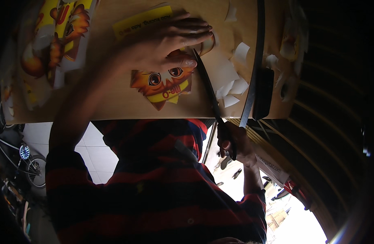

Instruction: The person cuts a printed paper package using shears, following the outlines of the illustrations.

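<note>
My left hand [174, 42] lies flat over a printed paper cutout with an orange cat face [166, 83], its fingers stretched out and its thumb apart below them. Part of the cutout is hidden under the palm and fingers. At the table's near edge my right hand [240, 144] is closed round the handles of long black scissors [207, 83]. Their blade reaches up over the tabletop, its tip close to my left thumb. Beyond my left wrist lies a yellow printed paper strip [144, 20], partly covered by the hand.
White paper scraps [231, 87] lie right of the scissors on the brown table [118, 97]. Farther right are a long dark strip [256, 53] and a black oblong object [263, 93]. Printed cat sheets [59, 44] lie at the left. A bicycle wheel [35, 171] shows below left.
</note>
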`<state>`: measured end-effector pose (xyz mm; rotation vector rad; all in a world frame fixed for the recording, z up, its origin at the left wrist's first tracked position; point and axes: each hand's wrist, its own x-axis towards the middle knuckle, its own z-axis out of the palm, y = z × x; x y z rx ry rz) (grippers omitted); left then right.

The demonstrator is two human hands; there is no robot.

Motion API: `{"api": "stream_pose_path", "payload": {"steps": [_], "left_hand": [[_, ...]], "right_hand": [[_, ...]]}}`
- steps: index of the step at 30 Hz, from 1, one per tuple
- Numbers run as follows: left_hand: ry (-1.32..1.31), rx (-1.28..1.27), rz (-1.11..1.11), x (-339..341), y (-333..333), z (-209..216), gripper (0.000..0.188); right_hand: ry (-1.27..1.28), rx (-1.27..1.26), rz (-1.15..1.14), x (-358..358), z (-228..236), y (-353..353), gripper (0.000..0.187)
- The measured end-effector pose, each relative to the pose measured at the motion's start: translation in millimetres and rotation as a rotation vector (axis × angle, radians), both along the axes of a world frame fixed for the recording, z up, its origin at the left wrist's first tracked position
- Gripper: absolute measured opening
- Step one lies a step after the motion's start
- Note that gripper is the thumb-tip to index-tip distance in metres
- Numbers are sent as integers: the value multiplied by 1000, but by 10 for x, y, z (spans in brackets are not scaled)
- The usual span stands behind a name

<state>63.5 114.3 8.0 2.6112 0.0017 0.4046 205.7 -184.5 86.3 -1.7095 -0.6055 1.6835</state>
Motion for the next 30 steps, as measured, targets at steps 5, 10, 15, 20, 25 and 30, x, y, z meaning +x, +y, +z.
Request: {"api": "stream_pose_path", "payload": {"steps": [5,10,15,20,25,30], "left_hand": [[-35,-73,-13,-3,36,3,70],[-40,-88,-30,0,56,18,74],[-37,-119,-42,16,67,-14,80],[-15,-104,-19,15,43,-6,82],[5,-110,-45,15,82,25,83],[-78,-57,-38,17,88,21,67]], "right_hand": [[146,74,-92,15,-5,40,48],[125,55,-100,17,-47,-9,44],[111,42,-60,188,-6,1,39],[11,116,-31,225,-3,36,33],[64,33,30,428,6,56,30],[69,35,2,460,-31,53,26]]}}
